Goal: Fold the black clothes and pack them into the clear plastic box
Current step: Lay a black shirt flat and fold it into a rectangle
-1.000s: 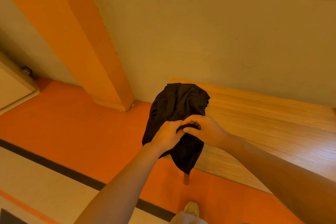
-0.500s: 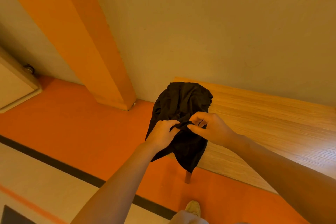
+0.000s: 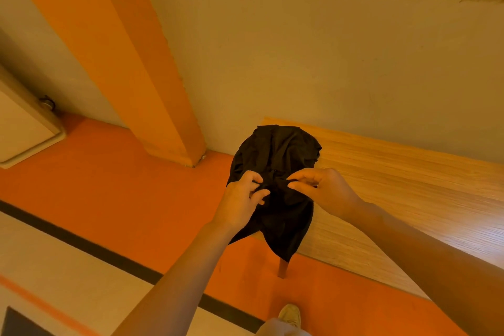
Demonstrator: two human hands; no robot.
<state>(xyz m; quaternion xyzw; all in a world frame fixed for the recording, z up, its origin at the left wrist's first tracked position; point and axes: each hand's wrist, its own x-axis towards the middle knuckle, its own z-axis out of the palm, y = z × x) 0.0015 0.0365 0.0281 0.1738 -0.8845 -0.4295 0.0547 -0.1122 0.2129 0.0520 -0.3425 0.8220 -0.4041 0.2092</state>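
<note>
Your left hand (image 3: 240,199) and right hand (image 3: 324,189) each pinch the bunched black garment (image 3: 275,172) with curled fingers at the worktop's (image 3: 395,199) near-left corner. Draw them apart along one edge, then spread it flat farther in. No box in sight.

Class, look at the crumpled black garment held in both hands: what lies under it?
Under the crumpled black garment lie the wooden table's left end, a table leg and orange floor. The tabletop it covers cannot be seen.

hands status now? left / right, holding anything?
Left hand: fingers curled, pinching the black garment.
Right hand: thumb and fingers pinching the same garment, over the wooden table corner.
</note>
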